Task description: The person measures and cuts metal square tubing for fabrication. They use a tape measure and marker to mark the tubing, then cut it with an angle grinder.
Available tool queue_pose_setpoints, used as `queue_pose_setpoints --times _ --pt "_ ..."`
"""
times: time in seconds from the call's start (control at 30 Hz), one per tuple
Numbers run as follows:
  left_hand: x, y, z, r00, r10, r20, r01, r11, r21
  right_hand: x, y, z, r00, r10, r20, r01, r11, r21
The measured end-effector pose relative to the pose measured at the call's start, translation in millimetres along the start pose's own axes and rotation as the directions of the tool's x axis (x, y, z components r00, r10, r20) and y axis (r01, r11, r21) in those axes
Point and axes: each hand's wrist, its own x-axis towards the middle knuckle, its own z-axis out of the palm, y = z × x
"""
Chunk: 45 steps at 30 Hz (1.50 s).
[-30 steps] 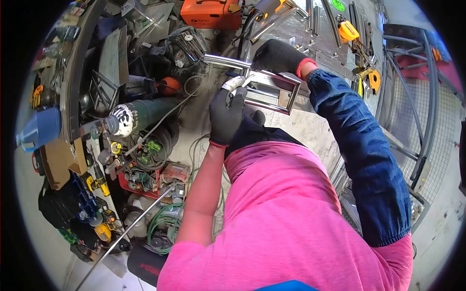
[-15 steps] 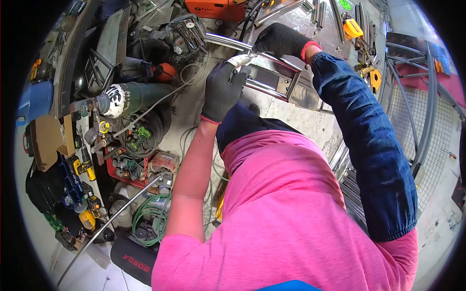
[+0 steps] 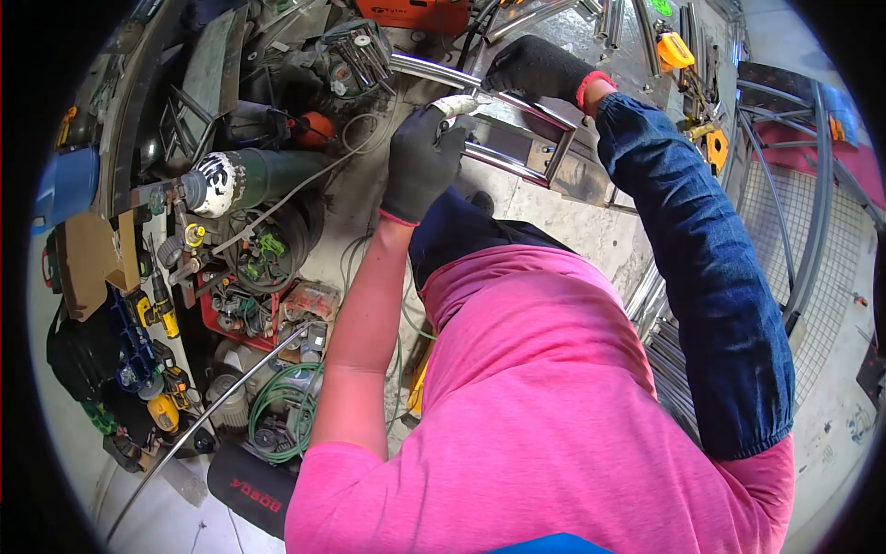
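My left hand (image 3: pixel 417 171), in a dark grey glove, is closed around a white, wrapped-looking, handle-like tool (image 3: pixel 456 105). The tool's tip points right and lies at the shiny metal frame (image 3: pixel 559 153), near a joint of its tubes. My right hand (image 3: pixel 543 70), in a black glove with a red cuff, curls over the frame's upper tube just past that tip. Its fingertips are partly hidden. A long polished tube (image 3: pixel 429 70) runs left from the joint between both hands.
A green gas cylinder (image 3: pixel 272 181) with a white top lies at left, near hoses and power tools. Metal tubes and a yellow tool (image 3: pixel 675 51) rest on the worktable. An orange machine (image 3: pixel 415 13) stands at the back. A long rod (image 3: pixel 208 415) slants across the lower left.
My left hand and the white tool have shifted slightly upward, and the tool lies a little flatter. My right hand stays on the frame almost unmoved.
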Motion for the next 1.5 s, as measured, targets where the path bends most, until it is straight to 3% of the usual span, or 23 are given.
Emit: queue_pose_setpoints --times 0.1,0.2,0.3,0.37,0.4,0.47,0.6,0.7,0.77,0.8,0.87,0.93,1.0,1.07,1.1,1.13,1.2,1.27,1.33,1.37,1.4,1.47,1.5 --pt "-0.3 -2.1 1.8 1.0 0.004 0.001 -0.004 1.0 -0.016 -3.6 -10.9 -4.9 0.999 0.023 -0.031 -0.025 0.997 -0.075" --pt "-0.3 -3.7 3.5 0.999 0.036 -0.012 -0.036 0.999 -0.012 2.8 12.2 5.4 0.99 -0.123 -0.064 0.119 0.991 -0.064" --pt "-0.9 -3.6 3.0 0.999 0.048 -0.012 -0.048 0.999 0.007 -9.7 -30.9 -10.9 0.996 0.041 -0.078 -0.037 0.998 0.044" --pt "-0.6 -4.4 2.6 0.999 0.05 -0.006 -0.05 0.999 0.019 -11.7 -43.6 -15.6 0.963 0.271 0.019 -0.27 0.947 0.175" --pt "-0.4 -4.7 2.4 0.999 0.052 0.0 -0.052 0.998 0.031 -9.3 -35.8 -12.2 0.963 0.27 0.019 -0.269 0.947 0.175" --pt "-0.1 -4.8 2.4 0.998 0.065 -0.003 -0.064 0.997 0.034 -2.5 -11.6 -1.8 0.994 0.095 -0.057 -0.09 0.993 0.078" --pt "-0.3 -3.6 2.6 0.997 0.074 -0.009 -0.073 0.997 0.039 -10.6 -33.4 -11.9 0.985 0.167 -0.032 -0.163 0.982 0.097" --pt "0.0 -5.0 2.6 0.996 0.086 -0.011 -0.085 0.995 0.058 -6.7 -16.9 -5.9 0.996 0.033 -0.081 -0.032 0.999 0.009" --pt "-1.7 -1.7 0.5 0.999 0.049 -0.016 -0.049 0.999 0.021 -0.3 5.3 3.9 0.966 -0.206 -0.158 0.198 0.978 -0.067" --pt "-2.2 -0.1 -0.6 1.0 0.012 -0.019 -0.013 1.0 -0.017 -3.6 -4.5 0.3 0.966 -0.205 -0.16 0.197 0.978 -0.068" --pt "-5.4 -3.4 -1.0 0.999 0.021 -0.043 -0.023 0.999 -0.048 -14.3 -37.2 -10.2 0.985 0.127 -0.114 -0.11 0.983 0.146" --pt "-11.5 -3.5 -2.9 0.998 0.026 -0.065 -0.031 0.997 -0.076 -12.0 -34.4 -10.7 0.986 0.151 -0.065 -0.14 0.979 0.151" --pt "-20.3 0.0 -5.6 0.982 -0.083 -0.169 0.058 0.987 -0.151 -10.9 -34.0 -10.9 0.984 0.175 -0.019 -0.171 0.974 0.152" --pt "-31.9 1.8 -14.3 0.966 -0.095 -0.239 0.074 0.993 -0.096 -12.1 -37.6 -11.5 0.986 0.157 -0.05 -0.149 0.98 0.136" --pt "-36.6 2.2 -17.7 0.944 -0.108 -0.313 0.1 0.994 -0.042 -9.5 -31.3 -9.9 0.992 0.075 -0.099 -0.077 0.997 -0.018" --pt "-39.0 3.1 -19.3 0.944 -0.103 -0.313 0.095 0.995 -0.04 -5.1 -17.9 -4.2 0.992 0.074 -0.104 -0.076 0.997 -0.019" --pt "-42.2 0.6 -22.1 0.835 -0.405 -0.372 0.292 0.9 -0.323 1.9 13.4 10.0 0.977 -0.141 -0.162 0.124 0.986 -0.107" --pt "-40.4 -17.4 -19.1 0.86 -0.37 -0.35 0.229 0.895 -0.383 1.0 27.8 17.7 0.978 -0.132 -0.16 0.123 0.99 -0.066" --pt "-39.2 -35.3 -10.8 0.927 -0.181 -0.329 0.171 0.983 -0.06 -0.1 10.8 9.7 0.984 -0.105 -0.147 0.109 0.994 0.023" --pt "-40.9 -45.0 -5.7 0.897 -0.408 -0.171 0.349 0.89 -0.295 -9.4 -10.2 -2.3 0.996 -0.016 -0.092 0.021 0.999 0.048" --pt "-37.8 -42.2 -4.5 0.897 -0.405 -0.177 0.344 0.891 -0.295 -12.0 -22.2 -8.6 0.995 -0.022 -0.093 0.026 0.999 0.042" --pt "-28.1 -27.6 0.6 0.832 -0.546 0.096 0.549 0.787 -0.28 -15.2 -34.8 -14.7 0.985 0.169 0.018 -0.17 0.976 0.135" --pt "-22.6 -19.0 3.9 0.821 -0.545 0.171 0.568 0.749 -0.341 -19.6 -33.5 -14.4 0.994 0.11 -0.026 -0.104 0.978 0.18"
